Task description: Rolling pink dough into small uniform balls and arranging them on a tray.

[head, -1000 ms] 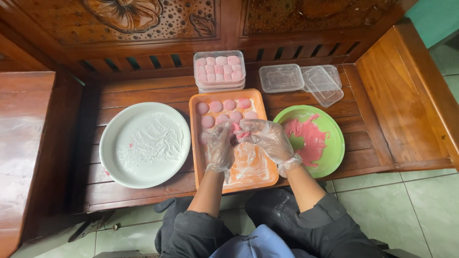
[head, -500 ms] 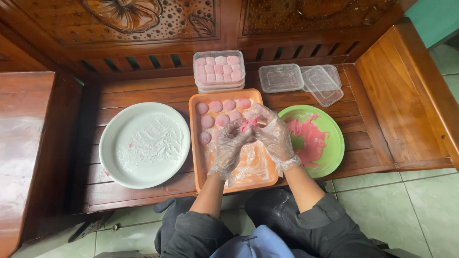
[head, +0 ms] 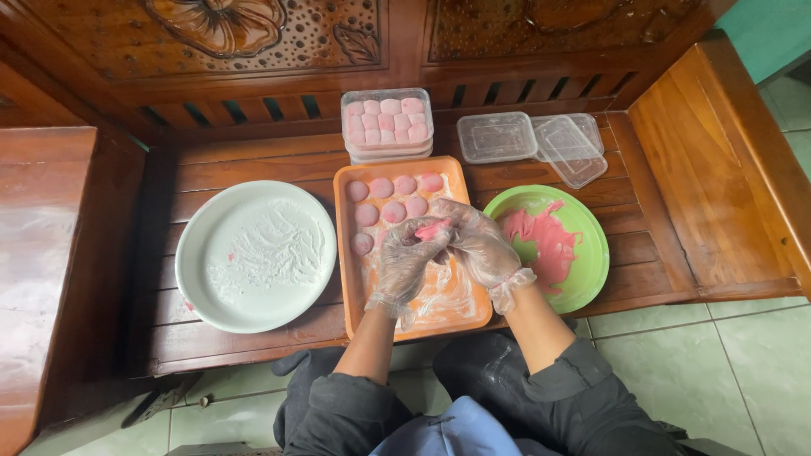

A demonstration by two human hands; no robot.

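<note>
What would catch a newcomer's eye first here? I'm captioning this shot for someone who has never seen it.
Two gloved hands, left hand and right hand, meet over the orange tray at centre, pinching a pink dough piece between them. Pink balls line the tray's far end. A floured white plate lies to the left, a green plate smeared with pink dough to the right.

Slatted wooden counter (head: 211, 165) bearing: orange tray (head: 351, 279) at center, white floured plate (head: 256, 256) at 9 o'clock, green plate (head: 591, 245) at 3 o'clock, stacked filled boxes (head: 388, 124) at 12 o'clock, empty clear containers (head: 532, 139) at 1 o'clock.
</note>
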